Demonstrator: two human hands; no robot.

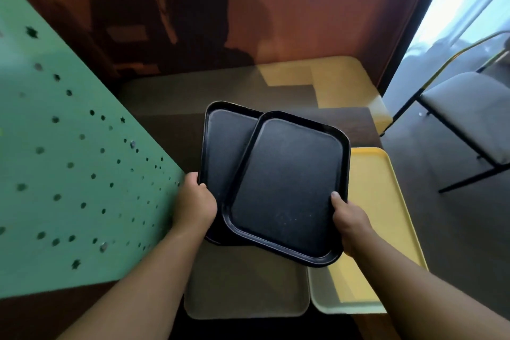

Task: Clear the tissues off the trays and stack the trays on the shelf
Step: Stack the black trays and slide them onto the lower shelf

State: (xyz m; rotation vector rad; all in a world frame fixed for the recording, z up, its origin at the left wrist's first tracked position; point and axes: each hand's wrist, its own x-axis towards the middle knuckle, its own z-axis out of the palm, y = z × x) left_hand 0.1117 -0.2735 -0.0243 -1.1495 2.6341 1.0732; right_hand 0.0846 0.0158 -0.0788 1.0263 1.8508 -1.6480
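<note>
Two black trays overlap in the middle of the view. The upper black tray [287,188] lies tilted across the lower black tray [226,146]. My left hand [194,201] grips the left edge of the lower tray. My right hand [349,219] holds the right near edge of the upper tray, thumb on its rim. Below them lie a yellow tray [378,201] on the right and a grey-beige tray [242,290] nearer to me. No tissues show on any tray.
A green perforated panel [69,160] stands close on the left. A dark table [171,130] carries the trays, with a yellow surface [339,80] behind it and a brown wall beyond. A grey-seated chair [469,110] stands at the right.
</note>
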